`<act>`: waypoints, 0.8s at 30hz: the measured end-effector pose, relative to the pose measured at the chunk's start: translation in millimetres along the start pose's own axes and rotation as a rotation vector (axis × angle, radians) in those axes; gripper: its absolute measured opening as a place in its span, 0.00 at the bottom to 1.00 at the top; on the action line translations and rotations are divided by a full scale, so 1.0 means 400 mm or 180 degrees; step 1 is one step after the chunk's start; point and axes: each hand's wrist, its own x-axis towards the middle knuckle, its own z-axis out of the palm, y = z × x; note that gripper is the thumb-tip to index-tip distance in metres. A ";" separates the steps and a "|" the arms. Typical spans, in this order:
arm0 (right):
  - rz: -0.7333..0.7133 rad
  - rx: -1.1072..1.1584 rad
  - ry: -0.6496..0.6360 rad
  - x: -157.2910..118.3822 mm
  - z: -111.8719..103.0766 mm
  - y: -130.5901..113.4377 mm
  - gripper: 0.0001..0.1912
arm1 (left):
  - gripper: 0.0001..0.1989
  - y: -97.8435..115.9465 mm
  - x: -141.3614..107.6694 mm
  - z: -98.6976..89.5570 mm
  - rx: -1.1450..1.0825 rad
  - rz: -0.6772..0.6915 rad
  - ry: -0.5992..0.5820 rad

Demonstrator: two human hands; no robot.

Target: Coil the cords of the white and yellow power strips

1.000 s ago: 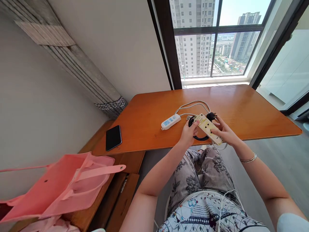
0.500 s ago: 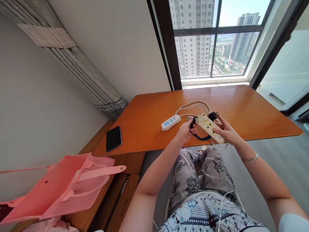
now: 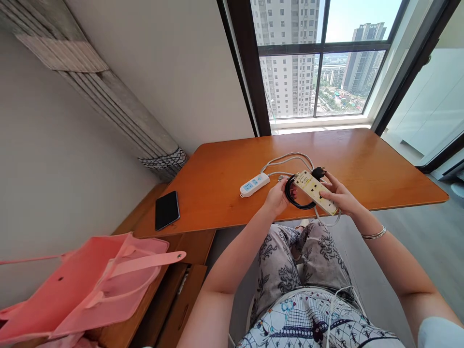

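Note:
My right hand [image 3: 340, 197] is closed around the lower end of a yellowed power strip [image 3: 313, 191], thumb across its socket face. A black plug [image 3: 319, 172] lies against the strip's upper side, close to my right fingertips. At the strip's other end, my left hand [image 3: 278, 197] is closed on a coiled black cord [image 3: 289, 193], with some fingers behind the loop. A smaller white power strip [image 3: 254, 185] with blue sockets lies on the table left of my hands. Its white cord [image 3: 290, 155] loops behind them, and part hangs past the table edge.
The brown wooden table [image 3: 224, 164] reaches to the window [image 3: 322, 82]. A black tablet or phone [image 3: 167, 210] lies on its left end. An open pink bag [image 3: 90, 285] stands on the lower left cabinet [image 3: 181, 299], beside a gathered curtain [image 3: 145, 125].
The left fingers have shifted behind the black cord's loop, which now shows more fully. The right hand keeps its hold on the yellowed strip. The view has shifted slightly.

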 end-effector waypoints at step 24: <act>0.0247 0.0210 -0.0192 -0.003 0.000 0.028 0.56 | 0.17 -0.011 0.026 -0.039 0.0407 0.0302 -0.0052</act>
